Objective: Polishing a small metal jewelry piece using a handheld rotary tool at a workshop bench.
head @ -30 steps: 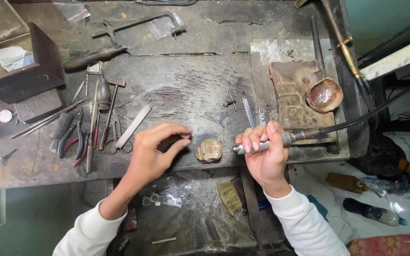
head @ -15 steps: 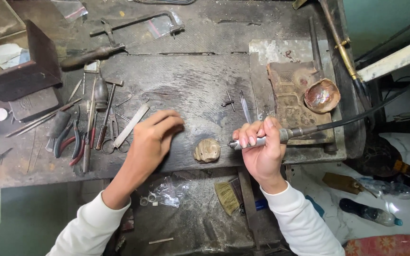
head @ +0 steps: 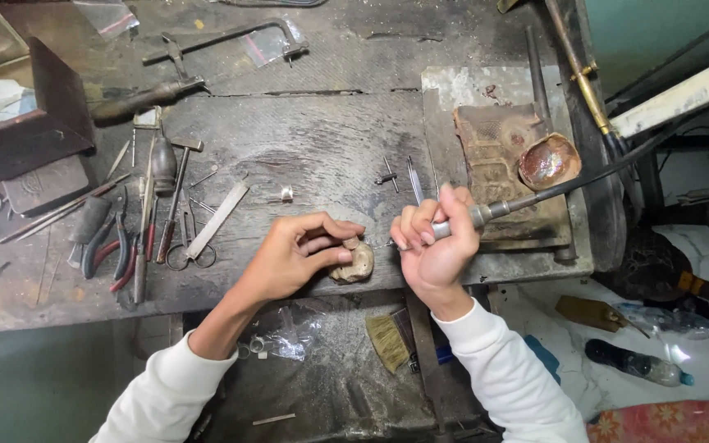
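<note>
My left hand (head: 299, 251) rests at the front edge of a worn wooden workbench (head: 313, 139), fingertips pinching a small piece against a rounded tan bench pin (head: 358, 264). My right hand (head: 435, 242) grips the metal handpiece (head: 486, 214) of a flexible-shaft rotary tool, its tip pointing left toward the piece in my left fingers. The dark shaft cable (head: 617, 164) runs up to the right. What the small piece is cannot be made out.
Pliers, files, a small hammer and scissors (head: 145, 221) lie at the left. A dark box (head: 30, 123) stands far left, a frame saw (head: 223, 37) at the back. A charred block (head: 494, 156) with a coppery dish (head: 548, 162) sits right. A brush (head: 387, 340) lies below.
Both hands have drawn closer together over the bench pin. My left fingers now pinch the small piece on it, and the handpiece tip has come up to them.
</note>
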